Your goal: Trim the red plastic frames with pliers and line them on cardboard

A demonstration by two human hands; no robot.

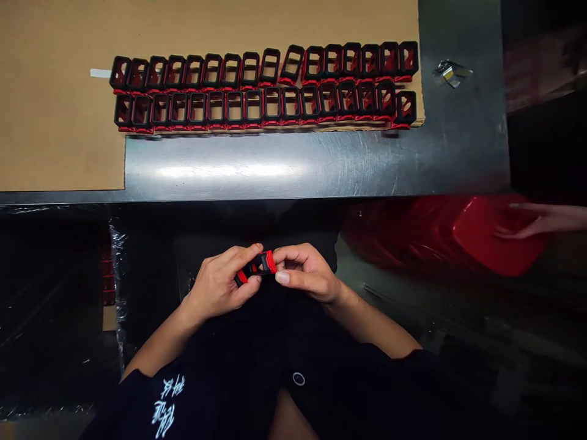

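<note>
A small black-and-red plastic frame (257, 266) is held over my lap, in front of the table edge. My left hand (226, 276) grips its left side between thumb and fingers. At its right end, my right hand (306, 272) pinches the red part with thumb and forefinger. Fingers cover much of the piece, so its inner details are partly hidden. On the table beyond, two rows of similar black frames with red bases (235, 107) stand side by side along the cardboard.
Brown cardboard (59, 110) covers part of the metal table (257, 165). A small shiny piece (452, 73) lies at the right. Red plastic stools or bins (481, 235) are on the right, with another person's hand (527, 221) on them. Clear plastic wrap (118, 275) hangs at left.
</note>
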